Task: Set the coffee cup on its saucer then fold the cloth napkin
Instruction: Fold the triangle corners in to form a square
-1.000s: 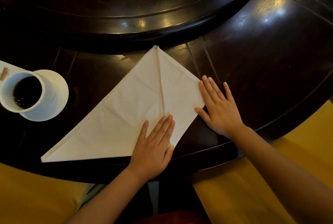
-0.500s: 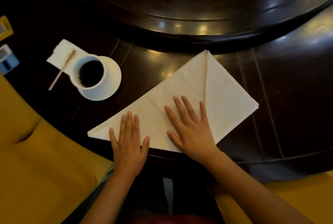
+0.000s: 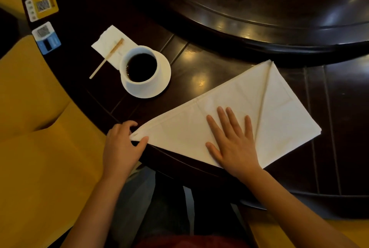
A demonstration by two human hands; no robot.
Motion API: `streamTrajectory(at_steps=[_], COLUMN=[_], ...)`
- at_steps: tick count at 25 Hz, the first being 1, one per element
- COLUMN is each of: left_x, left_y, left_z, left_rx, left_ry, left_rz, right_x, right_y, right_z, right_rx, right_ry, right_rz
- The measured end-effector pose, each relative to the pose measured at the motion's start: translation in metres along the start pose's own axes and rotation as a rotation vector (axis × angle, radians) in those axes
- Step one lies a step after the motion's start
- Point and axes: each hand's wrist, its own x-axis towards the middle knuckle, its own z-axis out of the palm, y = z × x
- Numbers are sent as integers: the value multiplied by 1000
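- My left hand [image 3: 121,146] pinched the near-left corner of the white cloth napkin [image 3: 279,112], thumb on top.
- My right hand [image 3: 233,144] lay flat, fingers straight, pressing the napkin's middle.
- The napkin lay folded in a triangle on the dark surface [image 3: 199,72].
- Further left, the coffee cup [image 3: 139,67] stood on its saucer [image 3: 163,82], beside a paper tissue [image 3: 108,42] bearing a stirrer [image 3: 106,58].

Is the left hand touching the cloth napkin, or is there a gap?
Touching. The head view shows the left hand pinching the pointed left corner of the cloth napkin between thumb and fingers.
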Motion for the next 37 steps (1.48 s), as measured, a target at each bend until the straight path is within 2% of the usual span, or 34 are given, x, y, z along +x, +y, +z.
streamTrajectory(at_steps=[5,9,12,14,17,20,22,24,28,30,34,37], left_x=[0,-14,-23,-27,-32,-29,-22,-13,12,29,51,53], left_y=[0,48,90,111,134,157,171,182,196,199,192,183], left_z=[-20,-34,-30,-26,-22,-15,-7,3,29,46,78,94], left_rx=[-406,-777,-944,-996,-1218,-1272,-1170,-966,-340,-124,280,387], left_ry=[-106,-178,-353,-448,-542,-645,-656,-552,-305,-246,-280,-269], left_rz=[-155,-145,-129,-132,-188,-148,-88,26,528,691,850,889], right_x=[-1,3,4,4,3,6,16,33,71,85,95,87], right_y=[-7,-32,-45,-40,-20,2,25,55,103,118,132,134], right_z=[-8,-33,-46,-51,-55,-66,-77,-85,-96,-96,-88,-79], right_rx=[79,480,563,571,635,875,940,871,733,576,189,10], right_ry=[71,326,414,461,532,472,436,411,344,354,380,533], right_rz=[9,-99,-156,-121,-16,103,178,275,388,348,239,112])
